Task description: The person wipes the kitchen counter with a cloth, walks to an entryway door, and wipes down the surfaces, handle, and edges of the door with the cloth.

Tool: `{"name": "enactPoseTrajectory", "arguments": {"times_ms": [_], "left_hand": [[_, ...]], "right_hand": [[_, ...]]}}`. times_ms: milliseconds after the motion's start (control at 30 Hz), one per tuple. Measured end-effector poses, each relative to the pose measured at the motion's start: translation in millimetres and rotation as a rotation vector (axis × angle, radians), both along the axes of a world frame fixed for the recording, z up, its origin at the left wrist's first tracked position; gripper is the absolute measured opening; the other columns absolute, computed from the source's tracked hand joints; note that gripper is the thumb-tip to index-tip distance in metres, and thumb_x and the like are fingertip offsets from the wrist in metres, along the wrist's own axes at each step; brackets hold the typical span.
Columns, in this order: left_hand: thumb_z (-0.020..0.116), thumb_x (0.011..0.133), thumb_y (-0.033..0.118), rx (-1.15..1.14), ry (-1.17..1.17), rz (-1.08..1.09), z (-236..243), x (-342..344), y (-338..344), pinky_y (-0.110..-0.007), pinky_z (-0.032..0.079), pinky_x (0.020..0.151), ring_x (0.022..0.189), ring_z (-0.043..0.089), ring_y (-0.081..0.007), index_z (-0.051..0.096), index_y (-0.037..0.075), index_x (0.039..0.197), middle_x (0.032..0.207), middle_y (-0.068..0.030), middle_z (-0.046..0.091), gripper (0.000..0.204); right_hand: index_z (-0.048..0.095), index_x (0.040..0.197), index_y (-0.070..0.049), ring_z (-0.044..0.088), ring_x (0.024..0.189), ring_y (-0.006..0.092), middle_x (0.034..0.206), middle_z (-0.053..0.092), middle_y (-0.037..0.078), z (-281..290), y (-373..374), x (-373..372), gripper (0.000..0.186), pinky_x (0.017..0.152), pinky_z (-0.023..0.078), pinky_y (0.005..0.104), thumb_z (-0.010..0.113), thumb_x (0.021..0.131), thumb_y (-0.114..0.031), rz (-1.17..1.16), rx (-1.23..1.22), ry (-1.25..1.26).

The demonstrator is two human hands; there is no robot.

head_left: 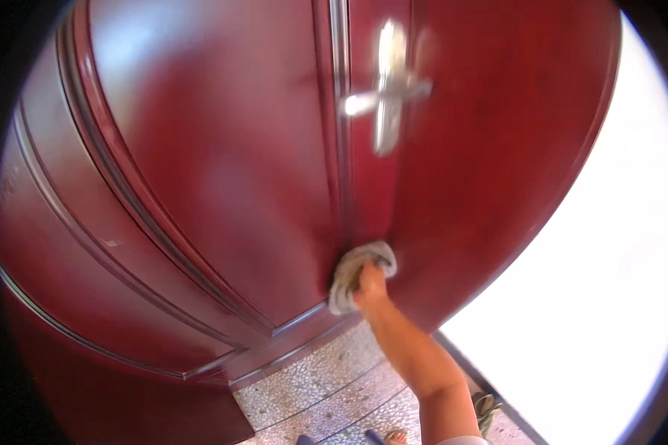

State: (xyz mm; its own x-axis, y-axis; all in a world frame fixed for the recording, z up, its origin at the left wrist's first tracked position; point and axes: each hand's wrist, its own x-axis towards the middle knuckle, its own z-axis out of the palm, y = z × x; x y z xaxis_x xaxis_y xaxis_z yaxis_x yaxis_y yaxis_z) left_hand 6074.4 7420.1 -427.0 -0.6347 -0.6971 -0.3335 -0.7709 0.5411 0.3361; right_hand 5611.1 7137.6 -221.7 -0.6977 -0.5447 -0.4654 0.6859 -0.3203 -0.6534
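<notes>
My right hand (371, 283) is closed on a greyish cloth (343, 288) and presses it to the lower part of a dark red door (252, 163), beside the door's vertical moulding. The forearm reaches up from the lower right. Well above the cloth, a silver door handle (386, 96) with a long backplate is fixed to the door; it looks slightly blurred. My left hand does not show.
Below the door lies a speckled stone floor (312, 378) with dark lines across it. Part of a bare foot (397, 437) shows at the bottom edge. A very bright white area (571, 282) fills the right side, past the door's edge.
</notes>
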Motion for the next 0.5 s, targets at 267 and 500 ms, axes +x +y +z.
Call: {"name": "enactPoseTrajectory", "arguments": {"times_ms": [267, 500], "left_hand": [[0.054, 0.079, 0.028, -0.049, 0.254, 0.115, 102.8, -8.6, -14.8, -0.042, 0.045, 0.077, 0.086, 0.058, -0.0291, 0.062, 0.013, 0.1, 0.093, -0.0133, 0.062, 0.027], [0.054, 0.08, 0.028, -0.054, 0.344, 0.154, 190.8, -4.1, -56.4, -0.041, 0.045, 0.077, 0.086, 0.058, -0.0277, 0.062, 0.013, 0.102, 0.094, -0.0125, 0.063, 0.028]], "right_hand": [[0.041, 0.118, -0.007, 0.054, 0.096, 0.0266, 0.11, 0.052, 0.012, 219.6, 9.6, 7.7, 0.032, 0.08, 0.047, 0.0418, 0.041, 0.087, -0.015, 0.094, -0.075, 0.139], [0.045, 0.114, -0.01, 0.057, 0.093, 0.0285, 0.106, 0.054, 0.012, 266.4, 46.7, -7.6, 0.028, 0.077, 0.051, 0.0463, 0.034, 0.088, -0.005, 0.098, -0.281, 0.001]]}}
